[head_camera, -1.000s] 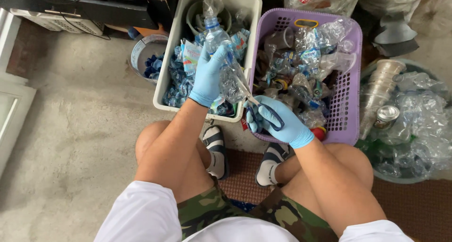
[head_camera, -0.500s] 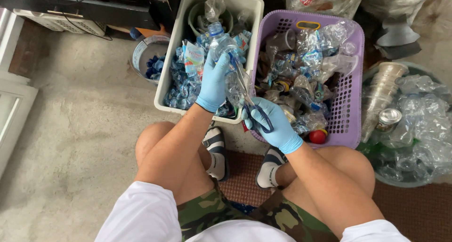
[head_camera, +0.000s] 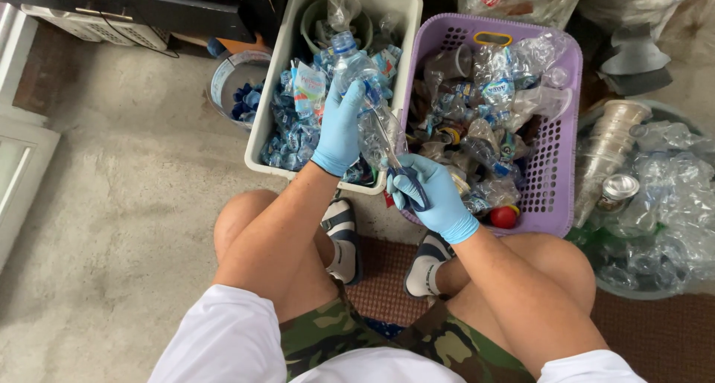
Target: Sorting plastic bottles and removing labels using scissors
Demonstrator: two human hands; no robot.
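Nearest, bare knees and camouflage shorts frame two sandalled feet on a brown mat (head_camera: 387,279). Just above them the right hand (head_camera: 428,197), in a thin blue glove, is curled tight round the dark handles of a pair of scissors (head_camera: 398,167), whose slim metal blades slant up and to the left against the bottle's side. The left hand (head_camera: 341,130), gloved the same, is wrapped firmly round the middle of a clear plastic bottle (head_camera: 361,93). That bottle is crumpled and glossy, with a blue label; its long axis runs away from the person, with the neck pointing to the far end, and it is held over the seam between two bins. To the left is a cream rectangular tub (head_camera: 268,122), smooth-walled, heaped with torn blue labels and film. To the right, a lilac basket (head_camera: 555,167) with perforated sides holds crushed clear bottles and a red cap (head_camera: 504,217). Farther left, a small round pail (head_camera: 231,85) holds blue caps on the rough concrete floor (head_camera: 112,204).
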